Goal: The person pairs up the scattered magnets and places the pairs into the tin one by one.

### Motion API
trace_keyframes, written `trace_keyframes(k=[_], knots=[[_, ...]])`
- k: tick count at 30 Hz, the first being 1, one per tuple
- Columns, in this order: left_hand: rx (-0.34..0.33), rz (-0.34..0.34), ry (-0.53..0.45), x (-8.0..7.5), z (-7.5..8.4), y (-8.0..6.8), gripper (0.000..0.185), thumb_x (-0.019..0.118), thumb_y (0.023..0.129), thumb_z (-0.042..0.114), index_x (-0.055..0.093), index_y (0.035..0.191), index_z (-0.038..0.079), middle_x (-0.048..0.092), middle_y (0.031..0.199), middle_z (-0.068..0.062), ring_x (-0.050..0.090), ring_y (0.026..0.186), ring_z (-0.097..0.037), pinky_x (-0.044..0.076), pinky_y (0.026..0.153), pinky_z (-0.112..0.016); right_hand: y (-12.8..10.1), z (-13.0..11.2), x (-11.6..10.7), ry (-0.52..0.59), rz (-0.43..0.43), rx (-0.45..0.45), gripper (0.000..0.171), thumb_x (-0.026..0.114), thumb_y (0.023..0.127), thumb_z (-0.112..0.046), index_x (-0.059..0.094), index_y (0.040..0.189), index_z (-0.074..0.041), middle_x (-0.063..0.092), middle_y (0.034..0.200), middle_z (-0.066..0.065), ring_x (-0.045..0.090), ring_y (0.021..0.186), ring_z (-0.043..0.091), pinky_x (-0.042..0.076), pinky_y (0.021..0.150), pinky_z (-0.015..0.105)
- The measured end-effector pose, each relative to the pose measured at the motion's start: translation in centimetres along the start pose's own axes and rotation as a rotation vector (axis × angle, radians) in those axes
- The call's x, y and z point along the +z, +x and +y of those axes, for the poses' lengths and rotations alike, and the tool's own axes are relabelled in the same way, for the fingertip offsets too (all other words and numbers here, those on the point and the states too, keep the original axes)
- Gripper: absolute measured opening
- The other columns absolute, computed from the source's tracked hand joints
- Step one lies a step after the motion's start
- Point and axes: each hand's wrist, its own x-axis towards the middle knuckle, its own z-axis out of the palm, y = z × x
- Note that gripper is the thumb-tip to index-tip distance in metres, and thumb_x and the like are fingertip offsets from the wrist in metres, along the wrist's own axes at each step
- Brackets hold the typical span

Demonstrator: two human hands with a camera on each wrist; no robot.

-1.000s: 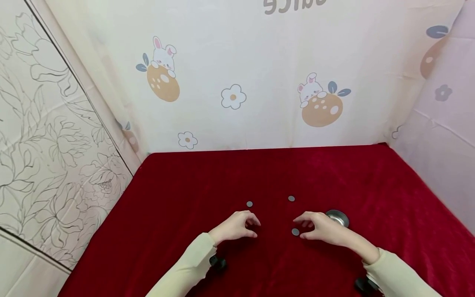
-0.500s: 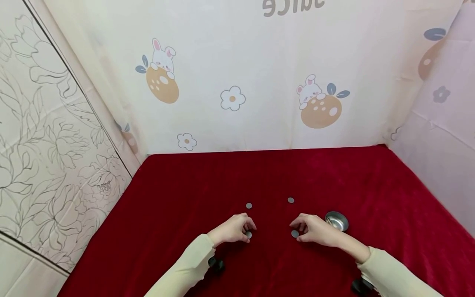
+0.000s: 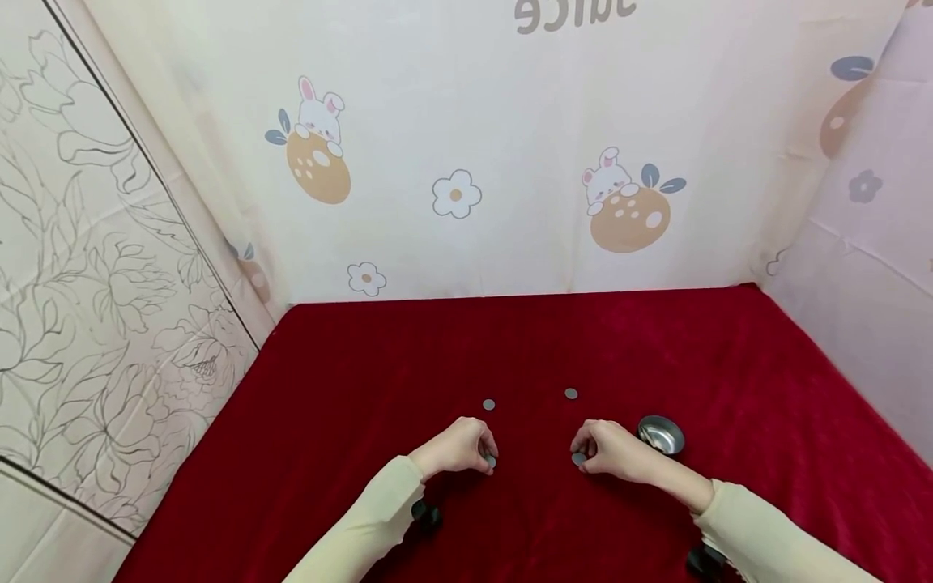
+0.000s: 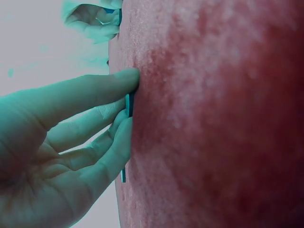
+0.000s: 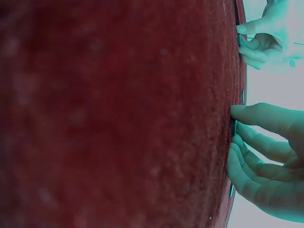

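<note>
Left hand [image 3: 457, 445]: fingers narrowly parted, pinching near-left disc [image 3: 492, 461] at red surface [image 3: 379, 364] | right hand [image 3: 615, 449]: fingers likewise, pinching near-right disc [image 3: 578, 458] | far-left disc [image 3: 488, 404], far-right disc [image 3: 571, 393]: flat, beyond the hands | metal bowl [image 3: 672, 438]: right, beside right hand

Red cloth [image 3: 408, 364] with a velvety, faintly lustrous nap is spreading beneath the grey discs [image 3: 571, 393] I am watching from afar, which are looking smooth, dull and metallic. A small bowl [image 3: 665, 436] is gleaming like polished metal, while printed hangings [image 3: 525, 105] are showing creased, matt fabric and pale sleeves [image 3: 773, 530] are looking soft, matt.
</note>
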Motion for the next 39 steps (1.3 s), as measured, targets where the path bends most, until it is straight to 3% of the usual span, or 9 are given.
trace_keyframes(k=[9, 17, 39], knots=[[0.018, -0.011, -0.029, 0.0, 0.3, 0.3, 0.01, 0.073, 0.071, 0.007, 0.068, 0.08, 0.005, 0.062, 0.071, 0.005, 0.053, 0.059, 0.002, 0.044, 0.056, -0.013, 0.3, -0.5, 0.0, 0.011, -0.03, 0.041, 0.013, 0.068, 0.066, 0.0, 0.063, 0.077, -0.003, 0.057, 0.07, -0.002, 0.05, 0.061, 0.004, 0.043, 0.054, 0.02], [0.028, -0.008, 0.012, 0.3, 0.9, 0.9, 0.012, 0.073, 0.072, 0.011, 0.069, 0.082, 0.007, 0.062, 0.074, 0.006, 0.053, 0.061, 0.003, 0.043, 0.057, -0.012, 0.8, -0.8, 0.2, -0.004, -0.052, 0.013, 0.01, 0.068, 0.067, -0.001, 0.063, 0.076, -0.005, 0.058, 0.07, -0.002, 0.051, 0.061, 0.003, 0.043, 0.055, 0.02], [0.028, 0.002, -0.021, 1.2, 1.8, 2.3, 0.012, 0.074, 0.071, 0.011, 0.069, 0.081, 0.007, 0.063, 0.073, 0.006, 0.054, 0.06, 0.003, 0.043, 0.056, -0.011, 2.7, -1.8, 0.9, -0.034, -0.09, 0.008, 0.01, 0.068, 0.065, -0.002, 0.063, 0.072, -0.005, 0.056, 0.064, -0.004, 0.047, 0.057, 0.001, 0.041, 0.053, 0.019]])
